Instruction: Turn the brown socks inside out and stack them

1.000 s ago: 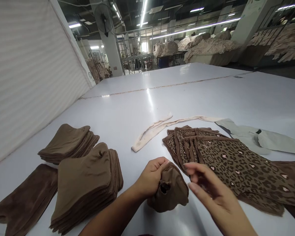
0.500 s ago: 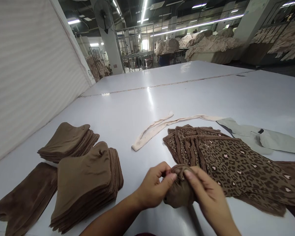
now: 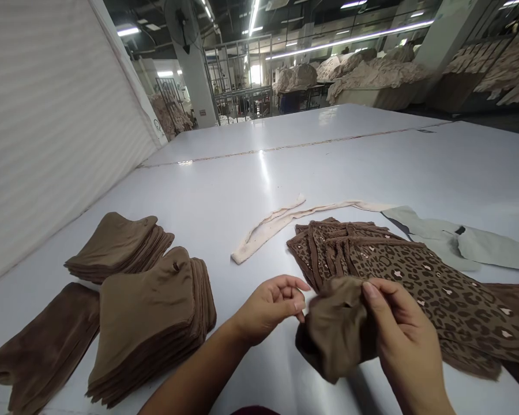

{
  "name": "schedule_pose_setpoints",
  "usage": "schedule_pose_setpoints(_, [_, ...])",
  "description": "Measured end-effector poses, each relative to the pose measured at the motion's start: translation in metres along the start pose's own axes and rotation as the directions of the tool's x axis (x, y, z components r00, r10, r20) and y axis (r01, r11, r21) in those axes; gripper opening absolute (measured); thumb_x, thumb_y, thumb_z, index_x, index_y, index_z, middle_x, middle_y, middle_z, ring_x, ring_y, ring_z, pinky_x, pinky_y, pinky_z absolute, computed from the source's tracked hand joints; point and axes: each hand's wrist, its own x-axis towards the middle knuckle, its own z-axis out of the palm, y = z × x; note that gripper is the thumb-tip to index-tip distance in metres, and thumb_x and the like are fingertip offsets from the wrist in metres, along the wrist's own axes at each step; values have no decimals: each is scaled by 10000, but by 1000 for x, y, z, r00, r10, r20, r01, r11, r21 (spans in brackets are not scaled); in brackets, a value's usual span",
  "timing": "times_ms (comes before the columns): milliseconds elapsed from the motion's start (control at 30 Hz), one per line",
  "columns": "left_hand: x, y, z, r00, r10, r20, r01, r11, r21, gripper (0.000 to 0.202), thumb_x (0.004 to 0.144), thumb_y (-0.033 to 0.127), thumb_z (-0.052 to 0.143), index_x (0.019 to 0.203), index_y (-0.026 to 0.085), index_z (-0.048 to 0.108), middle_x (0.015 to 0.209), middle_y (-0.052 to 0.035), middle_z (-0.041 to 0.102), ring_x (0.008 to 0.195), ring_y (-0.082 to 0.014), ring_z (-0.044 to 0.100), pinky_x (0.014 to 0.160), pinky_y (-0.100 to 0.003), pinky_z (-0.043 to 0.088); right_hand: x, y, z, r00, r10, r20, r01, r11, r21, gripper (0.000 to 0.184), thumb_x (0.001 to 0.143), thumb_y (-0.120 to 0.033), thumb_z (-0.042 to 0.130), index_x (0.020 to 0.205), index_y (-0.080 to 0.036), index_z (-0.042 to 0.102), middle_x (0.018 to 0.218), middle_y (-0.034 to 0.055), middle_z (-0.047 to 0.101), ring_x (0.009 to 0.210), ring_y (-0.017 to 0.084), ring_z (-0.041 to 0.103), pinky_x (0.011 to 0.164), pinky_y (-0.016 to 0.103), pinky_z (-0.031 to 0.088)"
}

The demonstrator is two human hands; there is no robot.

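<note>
A crumpled piece of brown fabric [image 3: 339, 328] hangs above the table, pinched at its upper right edge between the thumb and fingers of my right hand [image 3: 409, 340]. A dark fold shows along its lower left side, and its full shape is hidden by the crumpling. Just left of the fabric is my left hand [image 3: 268, 308], index finger and thumb apart and the other fingers loosely curled. Its fingertips come close to the cloth, with nothing visible between them. Behind my right hand lie overlapping leopard-print fabric pieces [image 3: 398, 282] with brown edges.
Two stacks of brown cut fabric, a rear one [image 3: 112, 239] and a front one [image 3: 149, 305], stand at left beside a darker folded piece [image 3: 47, 328]. A pale strip [image 3: 263, 236] and grey-green cloth [image 3: 493, 245] lie on the white table [image 3: 225, 190]. A white sheet [image 3: 60, 115] hangs at left.
My left hand has let go of the brown fabric and drawn slightly away. My right hand has moved right with the fabric, which now hangs more spread out.
</note>
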Motion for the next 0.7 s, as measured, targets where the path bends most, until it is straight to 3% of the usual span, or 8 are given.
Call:
schedule_pose_setpoints(100, [2, -4, -1, 997, -75, 2, 75, 996, 53, 374, 671, 344, 759, 938, 115, 632, 708, -3, 527, 651, -90, 483, 686, -247, 391, 1, 1, -1, 998, 54, 41, -57, 996, 62, 206, 792, -456, 604, 833, -254, 602, 760, -14, 576, 684, 142, 530, 620, 197, 433])
schedule_pose_setpoints(200, [2, -4, 3, 996, -33, -78, 43, 991, 127, 357, 722, 392, 701, 963, 134, 645, 772, -18, 554, 712, -105, 477, 714, -252, 379, 1, 2, -2, 991, 123, 44, -128, 983, 130, 236, 774, -481, 620, 849, -259, 600, 740, -13, 590, 668, 144, 534, 593, 194, 444])
schedule_pose_setpoints(300, [0, -3, 8, 998, -10, -59, 20, 986, 168, 326, 728, 434, 678, 850, 133, 649, 796, -18, 543, 741, -116, 456, 732, -259, 365, -1, 6, -3, 985, 158, 73, -167, 977, 135, 238, 783, -477, 613, 874, -258, 595, 759, -7, 605, 695, 157, 547, 609, 204, 454])
schedule_pose_setpoints(500, [0, 3, 8, 996, -15, -87, 17, 999, 31, 313, 649, 355, 764, 712, 131, 554, 679, 19, 496, 649, -88, 421, 653, -226, 318, -1, 15, -2, 983, 172, 66, -179, 977, 115, 252, 778, -480, 623, 877, -249, 602, 789, -14, 610, 741, 143, 540, 666, 189, 436])
schedule_pose_setpoints(633, [1, 3, 7, 985, -171, -39, 165, 979, -123, 353, 627, 393, 764, 725, 121, 561, 676, 5, 504, 635, -91, 441, 645, -231, 322, -1, 16, 1, 986, 150, 65, -156, 983, 93, 272, 776, -495, 616, 876, -243, 596, 788, -13, 601, 741, 144, 532, 657, 199, 424])
schedule_pose_setpoints(700, [1, 1, 9, 975, -221, 0, 220, 969, -110, 397, 629, 448, 746, 772, 112, 591, 699, -10, 522, 650, -102, 460, 654, -243, 331, -1, 15, 3, 991, 125, 48, -127, 990, 60, 275, 778, -499, 607, 867, -239, 592, 793, -12, 597, 740, 144, 533, 661, 206, 423])
